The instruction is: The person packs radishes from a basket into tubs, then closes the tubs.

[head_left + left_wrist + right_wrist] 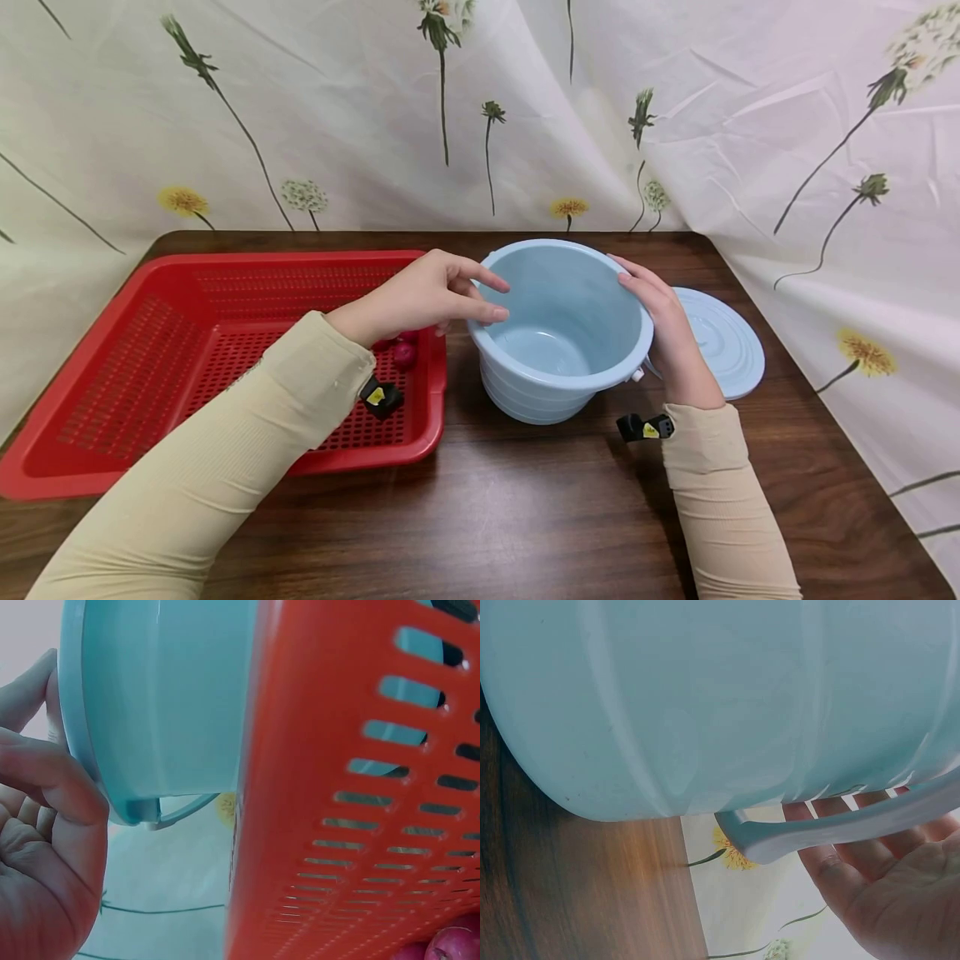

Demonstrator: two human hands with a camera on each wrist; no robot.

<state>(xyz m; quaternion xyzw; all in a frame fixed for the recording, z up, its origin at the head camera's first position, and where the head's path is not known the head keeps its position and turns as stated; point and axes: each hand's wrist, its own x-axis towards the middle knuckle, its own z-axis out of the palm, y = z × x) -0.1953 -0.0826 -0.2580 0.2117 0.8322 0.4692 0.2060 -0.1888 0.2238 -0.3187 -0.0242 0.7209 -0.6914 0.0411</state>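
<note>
A light blue plastic bucket (536, 392) stands upright on the table, its inside bare. My left hand (431, 296) is at its left rim, the thumb and index finger apart and reaching over the opening with nothing between them. In the left wrist view that hand (52, 825) overlaps the rim, fingers bent. On the opposite side my right hand (667, 329) holds the rim, fingertips at its upper edge. The right wrist view has the right hand's fingers (855, 855) against the bucket's wall, behind its pale handle (840, 829).
A red perforated basket (135, 367) lies to the left, close beside the bucket. Small round magenta vegetables (405, 357) sit at its right end, partly covered by my left arm. A light blue round lid (723, 342) rests on the wooden table (510, 517) behind my right wrist.
</note>
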